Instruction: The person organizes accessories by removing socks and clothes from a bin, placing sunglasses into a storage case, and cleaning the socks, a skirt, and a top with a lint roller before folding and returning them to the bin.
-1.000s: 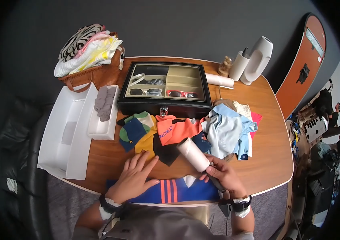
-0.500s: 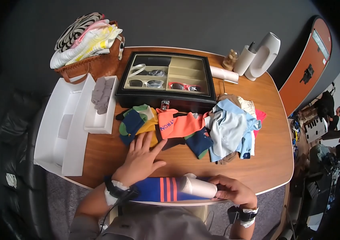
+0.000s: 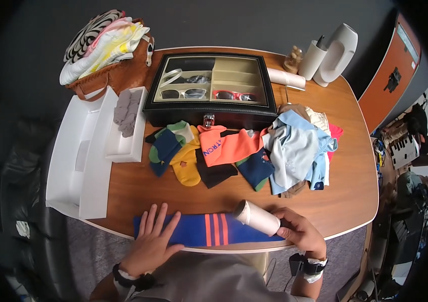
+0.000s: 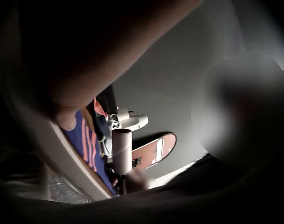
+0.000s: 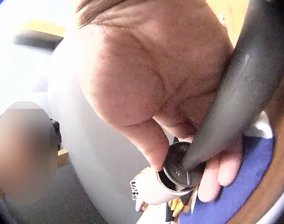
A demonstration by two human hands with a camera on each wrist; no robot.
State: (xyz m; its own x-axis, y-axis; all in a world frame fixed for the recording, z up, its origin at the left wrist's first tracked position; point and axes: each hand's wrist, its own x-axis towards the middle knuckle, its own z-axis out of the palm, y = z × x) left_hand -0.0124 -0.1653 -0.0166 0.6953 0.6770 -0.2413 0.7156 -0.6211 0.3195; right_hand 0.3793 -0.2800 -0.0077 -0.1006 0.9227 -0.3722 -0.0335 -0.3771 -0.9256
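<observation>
A blue sock [image 3: 189,229] with three orange stripes lies stretched out along the table's front edge. My left hand [image 3: 149,242] rests flat on its left end, fingers straight and spread. In my right hand [image 3: 302,232] I grip a lint roller [image 3: 258,218] by its handle, the white paper roll slanting over the right part of the sock. The right wrist view shows its curved black handle [image 5: 235,93] and my fingers around the base of the roll. From the left wrist the white roll [image 4: 122,151] appears upright above the sock.
Several socks [image 3: 186,168] and a heap of shirts [image 3: 294,146] lie beyond my hands. Behind them stands a black glasses case [image 3: 209,118]. White boxes [image 3: 95,186] stand left, below a brown basket [image 3: 133,73] of folded cloth. A spare paper roll [image 3: 287,79] and white bottle [image 3: 337,53] are back right.
My left hand has moved back from beside the yellow sock onto the blue sock's left end. The lint roller dropped low over the blue sock, then its free end tilted up again.
</observation>
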